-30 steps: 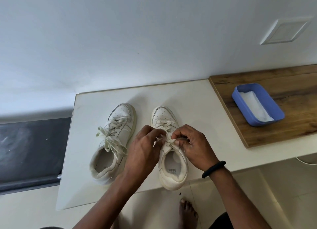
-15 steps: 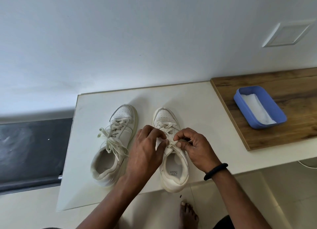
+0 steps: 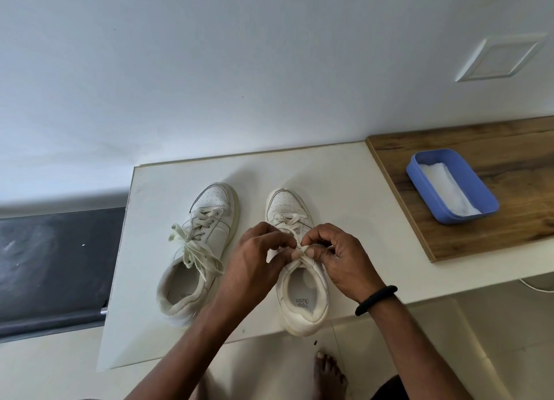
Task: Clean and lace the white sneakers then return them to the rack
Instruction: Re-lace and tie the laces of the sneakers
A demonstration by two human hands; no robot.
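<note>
- Two white sneakers stood side by side on the cream bench (image 3: 329, 172), toes toward the wall, heels at the near edge.
- The right sneaker (image 3: 295, 279) had a perforated toe cap, a cream-tinged sole and printed lettering on its insole; its heel hung slightly over the bench edge.
- The left hand (image 3: 254, 261) and right hand (image 3: 338, 255) met over this sneaker's tongue, each with fingertips pinched on its lace (image 3: 301, 248); the lower rows looked crossed and threaded.
- The left sneaker (image 3: 198, 249) lay just beside it, angled slightly, its flat off-white lace (image 3: 195, 249) tied in a loose bow with ends draped over the collar.
- A black band (image 3: 376, 299) circled the right wrist.
- Well apart to the right, a blue tray (image 3: 449, 187) holding a white cloth sat on a wooden board (image 3: 509, 148).
- A bare foot (image 3: 328, 372) stood on the tiled floor below.
</note>
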